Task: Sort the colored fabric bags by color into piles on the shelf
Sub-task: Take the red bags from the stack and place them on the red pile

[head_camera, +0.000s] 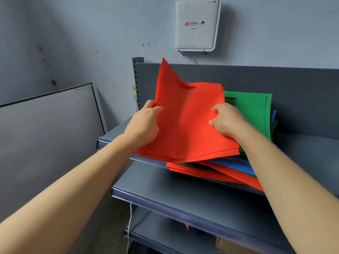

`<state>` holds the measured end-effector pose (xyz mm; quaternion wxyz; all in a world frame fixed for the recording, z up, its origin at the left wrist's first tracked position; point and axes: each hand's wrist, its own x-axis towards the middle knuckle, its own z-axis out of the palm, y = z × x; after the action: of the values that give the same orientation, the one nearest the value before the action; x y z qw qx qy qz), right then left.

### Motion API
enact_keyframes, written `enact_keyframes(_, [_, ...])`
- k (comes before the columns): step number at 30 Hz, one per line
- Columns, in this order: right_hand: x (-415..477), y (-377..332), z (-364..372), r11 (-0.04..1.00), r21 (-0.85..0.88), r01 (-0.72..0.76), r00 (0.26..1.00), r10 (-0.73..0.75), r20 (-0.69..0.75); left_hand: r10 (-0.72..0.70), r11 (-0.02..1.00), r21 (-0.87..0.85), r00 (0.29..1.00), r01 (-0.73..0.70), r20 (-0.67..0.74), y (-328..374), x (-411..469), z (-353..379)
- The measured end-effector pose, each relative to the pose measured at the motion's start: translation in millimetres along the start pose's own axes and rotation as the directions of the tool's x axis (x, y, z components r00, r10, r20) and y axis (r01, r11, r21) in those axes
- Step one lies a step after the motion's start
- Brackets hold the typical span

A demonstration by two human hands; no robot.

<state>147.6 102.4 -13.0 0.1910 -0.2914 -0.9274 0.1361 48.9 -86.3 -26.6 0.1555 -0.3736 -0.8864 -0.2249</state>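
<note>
1. Left hand [145, 123] grips the left edge of a few stacked red bags [187, 125].
2. Right hand [226, 120], fingers curled, pinches the same red bags near their right edge; hands apart.
3. Red bags tilted, far corner raised, above the mixed pile [220, 167].
4. Mixed pile of red, blue and green layers, green bag [255, 110] uppermost, lies on the top shelf [304, 143], overhanging its front.
5. White wall box [197, 24] above; grey board [45, 129] at left.

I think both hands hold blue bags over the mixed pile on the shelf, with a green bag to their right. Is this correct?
Not quite. In the head view the left hand and right hand hold red bags, not blue. The mixed pile, shelf and green bag are as you say.
</note>
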Motion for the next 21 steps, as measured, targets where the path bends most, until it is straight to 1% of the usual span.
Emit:
enact_keyframes(2, [-7.5, -7.5, 0.6, 0.996, -0.017, 0.084, 0.993, -0.085, -0.078, -0.035, 0.998, 0.055, 0.997, 0.039, -0.067, 6.1, -12.8, -8.8])
enact_keyframes(4, [-17.0, -17.3, 2.0, 0.986, -0.013, 0.164, 0.978, -0.165, -0.130, -0.119, 0.987, 0.091, 0.983, 0.133, -0.143, 10.8, -29.9, -18.7])
enact_keyframes(6, [-28.2, -28.3, 6.3, 0.968, 0.005, 0.251, 0.953, -0.247, -0.176, -0.206, 0.963, 0.130, 0.958, 0.235, -0.201, 11.4, -48.8, -27.6])
enact_keyframes(9, [-45.2, -48.9, 19.1, 0.925, 0.040, 0.379, 0.903, -0.360, -0.235, -0.298, 0.923, 0.171, 0.923, 0.344, -0.245, 3.3, -79.8, -39.7])
enact_keyframes(14, [-79.4, -104.5, 41.7, 0.835, 0.113, 0.538, 0.828, -0.498, -0.259, -0.417, 0.835, 0.246, 0.859, 0.491, -0.299, -28.8, -140.5, -74.3])
enact_keyframes(18, [-118.5, -166.1, 50.9, 0.740, 0.219, 0.636, 0.768, -0.581, -0.267, -0.482, 0.757, 0.272, 0.789, 0.594, -0.381, -55.4, -196.9, -116.2])
enact_keyframes(21, [-157.0, -215.9, 56.0, 0.657, 0.272, 0.703, 0.711, -0.644, -0.281, -0.524, 0.682, 0.283, 0.721, 0.674, -0.453, -72.2, -246.0, -152.0])
